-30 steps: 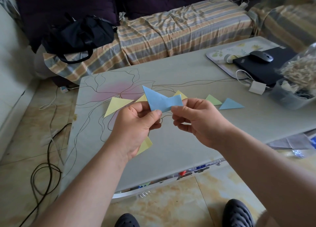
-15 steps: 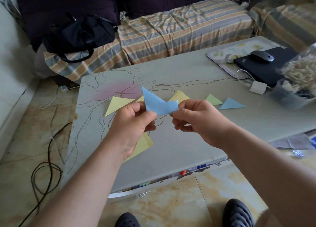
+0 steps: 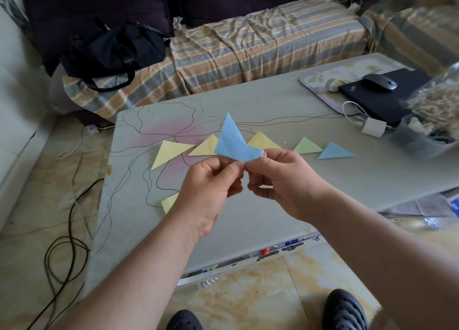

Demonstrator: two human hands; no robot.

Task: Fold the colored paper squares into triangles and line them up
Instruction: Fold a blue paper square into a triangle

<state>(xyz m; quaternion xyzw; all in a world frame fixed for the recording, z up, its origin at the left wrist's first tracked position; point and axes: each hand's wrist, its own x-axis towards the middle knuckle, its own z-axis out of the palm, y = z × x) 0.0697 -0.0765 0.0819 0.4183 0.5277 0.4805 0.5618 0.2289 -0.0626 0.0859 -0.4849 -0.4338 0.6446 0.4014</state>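
Note:
I hold a half-folded blue paper point(image 3: 232, 143) in the air above the grey table point(image 3: 273, 106). My left hand point(image 3: 211, 188) pinches its lower edge and my right hand point(image 3: 283, 180) pinches its right corner. One point of the paper sticks up. Behind it on the table lies a row of folded triangles: a yellow one point(image 3: 170, 152), two more yellow ones point(image 3: 206, 147) point(image 3: 263, 140) partly hidden by the paper, a green one point(image 3: 306, 146) and a blue one point(image 3: 334, 151). A flat yellow paper point(image 3: 170, 201) lies under my left wrist, mostly hidden.
At the table's right end stand a patterned tray point(image 3: 320, 77), a black laptop point(image 3: 377, 98) with a mouse point(image 3: 378, 82), a white charger point(image 3: 372, 127) and a plastic tub point(image 3: 422, 135). A striped sofa point(image 3: 248, 48) with a black bag point(image 3: 111, 51) lies beyond. Cables point(image 3: 64, 250) cross the floor at left.
The blue paper has been turned so that one point now stands up, and my two hands have come closer together along its lower edge.

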